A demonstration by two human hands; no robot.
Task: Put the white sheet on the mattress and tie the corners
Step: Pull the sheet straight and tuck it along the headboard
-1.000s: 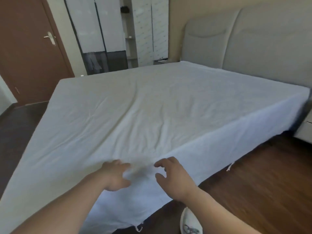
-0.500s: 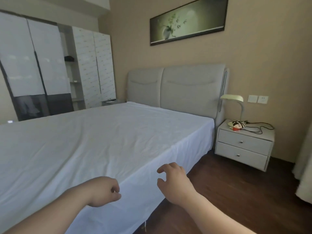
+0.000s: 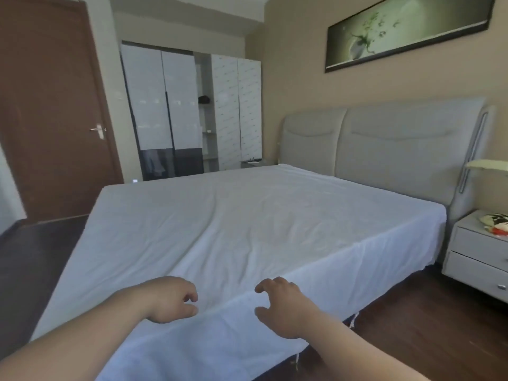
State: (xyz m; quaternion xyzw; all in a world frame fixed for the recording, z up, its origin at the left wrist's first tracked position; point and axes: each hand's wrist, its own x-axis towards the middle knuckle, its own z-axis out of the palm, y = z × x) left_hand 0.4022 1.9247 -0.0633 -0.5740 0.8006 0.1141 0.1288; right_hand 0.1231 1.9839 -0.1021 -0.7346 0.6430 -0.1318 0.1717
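The white sheet lies spread over the whole mattress, lightly creased, and hangs down the near side and the foot end. Short white ties dangle from its lower hem. My left hand is over the sheet near the front corner, fingers loosely curled, holding nothing. My right hand is beside it at the mattress edge, fingers spread and bent, also with nothing in it. I cannot tell if either hand touches the cloth.
A padded grey headboard stands at the far right. A white nightstand with a lamp sits beside the bed. Behind are a brown door and a white wardrobe. Dark wooden floor runs along the bed's near side.
My view swung right toward the nightstand and has come partly back left. Both hands stay at the near corner; the left went from a tight curl to a looser one.
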